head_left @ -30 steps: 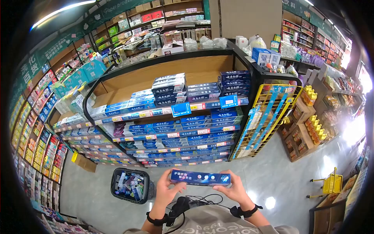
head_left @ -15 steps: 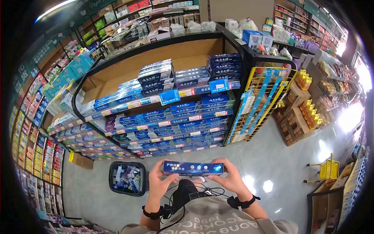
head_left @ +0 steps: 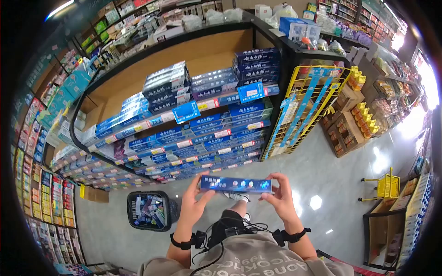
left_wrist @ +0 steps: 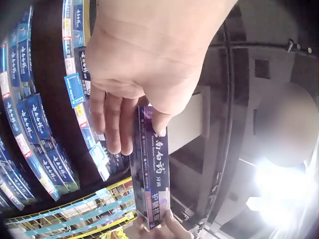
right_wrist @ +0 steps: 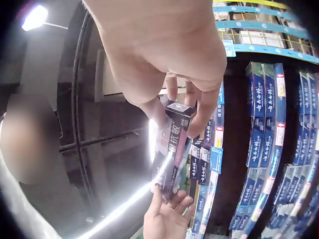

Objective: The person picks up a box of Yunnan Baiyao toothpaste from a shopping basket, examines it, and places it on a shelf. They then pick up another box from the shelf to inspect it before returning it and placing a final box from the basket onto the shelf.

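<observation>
A long dark-blue toothpaste box (head_left: 235,184) is held level in front of the body, its printed side facing up toward the head camera. My left hand (head_left: 193,204) grips its left end, the thumb on the near side. At the other end, my right hand (head_left: 282,200) pinches the box between thumb and fingers. In the left wrist view the left hand (left_wrist: 144,64) has the box (left_wrist: 151,159) between thumb and fingers. The right wrist view shows the right hand (right_wrist: 169,55) on the box's (right_wrist: 172,144) end, with the left fingers at its far end.
Ahead stands a black-framed shelf (head_left: 271,41) stocked with stacked toothpaste boxes (head_left: 212,83). A dark basket (head_left: 169,207) full of packages sits on the floor to the left. Right of the shelf are a yellow wire rack (head_left: 306,110) and, farther off, a yellow cart (head_left: 387,186).
The head view has shifted, so the shelf sits higher and farther left. More of a leg and a shoe shows below the box. Both hands keep hold of the toothpaste box.
</observation>
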Demonstrator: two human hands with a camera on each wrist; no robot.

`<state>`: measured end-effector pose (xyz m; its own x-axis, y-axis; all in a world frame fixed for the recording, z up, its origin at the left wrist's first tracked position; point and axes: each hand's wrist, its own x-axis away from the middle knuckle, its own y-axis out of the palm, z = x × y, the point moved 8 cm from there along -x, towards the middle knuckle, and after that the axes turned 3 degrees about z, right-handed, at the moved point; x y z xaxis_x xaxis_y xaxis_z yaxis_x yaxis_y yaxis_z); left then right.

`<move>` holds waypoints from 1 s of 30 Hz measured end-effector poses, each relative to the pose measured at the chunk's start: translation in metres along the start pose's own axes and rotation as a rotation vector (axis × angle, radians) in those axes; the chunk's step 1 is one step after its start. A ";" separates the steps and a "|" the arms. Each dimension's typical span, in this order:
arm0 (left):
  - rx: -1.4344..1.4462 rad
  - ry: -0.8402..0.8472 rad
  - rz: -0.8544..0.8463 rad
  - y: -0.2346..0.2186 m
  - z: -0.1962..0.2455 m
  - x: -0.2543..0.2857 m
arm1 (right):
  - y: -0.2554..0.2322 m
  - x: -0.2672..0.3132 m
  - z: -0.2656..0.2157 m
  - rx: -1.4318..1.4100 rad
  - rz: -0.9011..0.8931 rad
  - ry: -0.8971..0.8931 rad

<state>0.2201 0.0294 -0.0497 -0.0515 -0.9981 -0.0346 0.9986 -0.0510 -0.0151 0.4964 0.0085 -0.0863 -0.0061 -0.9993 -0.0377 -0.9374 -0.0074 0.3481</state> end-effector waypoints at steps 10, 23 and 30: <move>-0.014 0.067 0.199 -0.001 0.004 -0.040 | 0.022 -0.061 -0.005 -0.155 0.015 -0.001; -0.436 0.268 0.511 -0.044 0.017 -0.085 | 0.049 -0.136 -0.007 -0.021 -0.125 0.059; -0.526 0.315 0.515 -0.046 0.031 -0.125 | 0.072 -0.173 -0.022 0.259 -0.106 -0.160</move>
<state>0.1811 0.1553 -0.0136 0.3347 -0.8308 -0.4447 0.7648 0.5151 -0.3869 0.4377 0.1797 -0.0342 0.0610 -0.9747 -0.2152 -0.9931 -0.0809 0.0848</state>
